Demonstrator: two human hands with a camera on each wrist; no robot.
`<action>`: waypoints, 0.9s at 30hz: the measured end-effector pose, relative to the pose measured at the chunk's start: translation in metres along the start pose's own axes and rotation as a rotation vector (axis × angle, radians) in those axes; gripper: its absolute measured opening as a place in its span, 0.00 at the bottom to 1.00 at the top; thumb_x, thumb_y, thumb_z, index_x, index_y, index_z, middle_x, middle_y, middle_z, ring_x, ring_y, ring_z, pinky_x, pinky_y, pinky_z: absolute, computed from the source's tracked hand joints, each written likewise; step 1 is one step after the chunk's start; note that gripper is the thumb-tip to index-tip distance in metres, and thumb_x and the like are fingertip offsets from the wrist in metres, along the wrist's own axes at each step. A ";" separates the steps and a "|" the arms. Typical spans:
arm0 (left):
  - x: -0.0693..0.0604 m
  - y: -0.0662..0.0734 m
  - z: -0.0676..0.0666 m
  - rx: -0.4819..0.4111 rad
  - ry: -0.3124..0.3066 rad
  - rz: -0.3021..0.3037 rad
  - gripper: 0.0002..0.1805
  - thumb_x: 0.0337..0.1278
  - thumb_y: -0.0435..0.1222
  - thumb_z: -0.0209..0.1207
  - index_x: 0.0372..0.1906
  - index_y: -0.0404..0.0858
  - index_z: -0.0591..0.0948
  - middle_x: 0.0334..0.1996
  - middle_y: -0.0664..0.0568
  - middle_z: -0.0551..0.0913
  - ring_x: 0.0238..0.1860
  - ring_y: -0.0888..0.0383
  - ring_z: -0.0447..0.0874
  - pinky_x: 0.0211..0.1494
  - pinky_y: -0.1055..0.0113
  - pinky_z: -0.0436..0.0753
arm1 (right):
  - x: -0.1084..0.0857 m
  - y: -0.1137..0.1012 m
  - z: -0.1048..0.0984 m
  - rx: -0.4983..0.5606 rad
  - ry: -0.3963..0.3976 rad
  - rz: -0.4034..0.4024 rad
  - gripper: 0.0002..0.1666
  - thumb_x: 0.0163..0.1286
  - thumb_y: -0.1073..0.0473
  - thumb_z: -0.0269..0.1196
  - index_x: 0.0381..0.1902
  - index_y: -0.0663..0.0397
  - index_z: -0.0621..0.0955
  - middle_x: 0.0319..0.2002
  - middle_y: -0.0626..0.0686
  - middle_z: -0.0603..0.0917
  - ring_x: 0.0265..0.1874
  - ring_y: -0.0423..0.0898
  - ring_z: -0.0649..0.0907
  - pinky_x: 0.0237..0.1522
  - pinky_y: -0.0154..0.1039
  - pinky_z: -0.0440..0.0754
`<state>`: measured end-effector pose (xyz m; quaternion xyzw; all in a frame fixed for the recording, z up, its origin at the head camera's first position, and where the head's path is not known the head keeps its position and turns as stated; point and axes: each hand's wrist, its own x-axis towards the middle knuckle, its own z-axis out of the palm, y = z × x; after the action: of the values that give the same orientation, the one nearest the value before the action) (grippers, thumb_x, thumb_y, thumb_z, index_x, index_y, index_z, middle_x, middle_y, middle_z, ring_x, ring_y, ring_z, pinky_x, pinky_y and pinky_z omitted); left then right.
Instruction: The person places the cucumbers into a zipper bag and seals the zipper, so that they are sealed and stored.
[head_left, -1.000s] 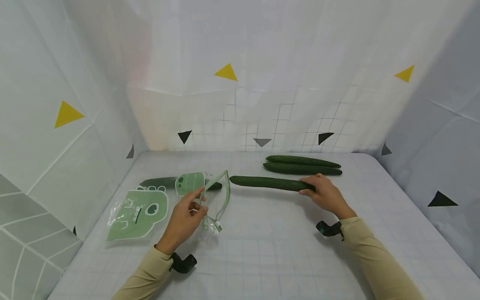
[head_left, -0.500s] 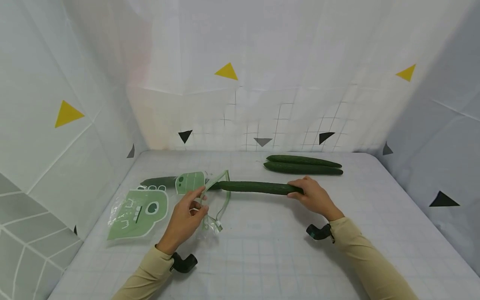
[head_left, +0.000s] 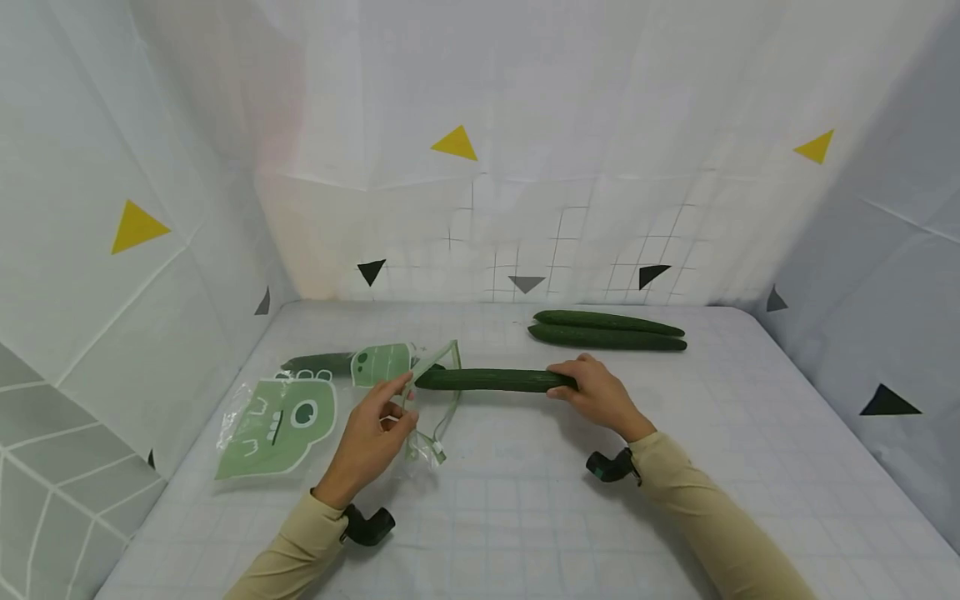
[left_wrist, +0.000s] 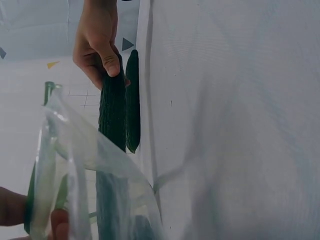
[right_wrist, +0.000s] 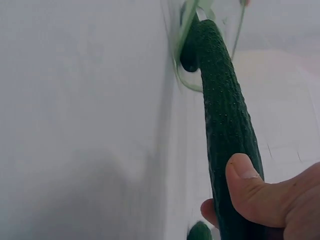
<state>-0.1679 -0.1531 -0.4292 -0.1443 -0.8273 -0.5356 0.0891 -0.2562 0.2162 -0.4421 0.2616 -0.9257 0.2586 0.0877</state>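
Note:
A clear bag with a green cartoon print (head_left: 277, 425) lies at the left, its green-edged mouth facing right. My left hand (head_left: 369, 446) pinches the edge of that mouth. One cucumber (head_left: 318, 364) lies inside the bag. Gripped by its right end in my right hand (head_left: 600, 396), a second cucumber (head_left: 495, 380) points left, its tip within the bag's mouth. In the left wrist view the held cucumber (left_wrist: 112, 117) passes behind the clear plastic (left_wrist: 80, 150). The right wrist view shows my thumb across the held cucumber (right_wrist: 225, 110), whose far end is beside the bagged one (right_wrist: 189, 52).
Two more cucumbers (head_left: 607, 337) lie side by side at the back right of the white table (head_left: 510, 517). White sheets (head_left: 600, 108) with yellow, black and grey triangles stand behind and at both sides.
My right hand has moved left with its cucumber, whose tip has gone from just outside the bag's mouth to within it. My left hand has stayed in place.

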 end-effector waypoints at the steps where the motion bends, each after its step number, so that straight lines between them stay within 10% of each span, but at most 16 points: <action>1: 0.000 0.000 0.000 -0.001 0.000 0.002 0.33 0.69 0.27 0.64 0.76 0.35 0.70 0.54 0.40 0.79 0.42 0.54 0.83 0.43 0.63 0.83 | 0.001 -0.002 0.002 -0.001 0.000 -0.002 0.25 0.67 0.56 0.74 0.59 0.62 0.86 0.46 0.57 0.87 0.43 0.53 0.80 0.40 0.53 0.80; 27: -0.002 0.001 0.002 -0.022 -0.003 0.010 0.32 0.70 0.27 0.63 0.76 0.41 0.71 0.57 0.42 0.77 0.42 0.54 0.83 0.44 0.62 0.82 | 0.024 -0.036 0.026 0.139 0.006 -0.027 0.25 0.69 0.56 0.73 0.59 0.63 0.86 0.50 0.58 0.88 0.40 0.50 0.79 0.39 0.47 0.78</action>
<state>-0.1658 -0.1514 -0.4302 -0.1502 -0.8207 -0.5440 0.0891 -0.2583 0.1655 -0.4418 0.2789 -0.9016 0.3218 0.0754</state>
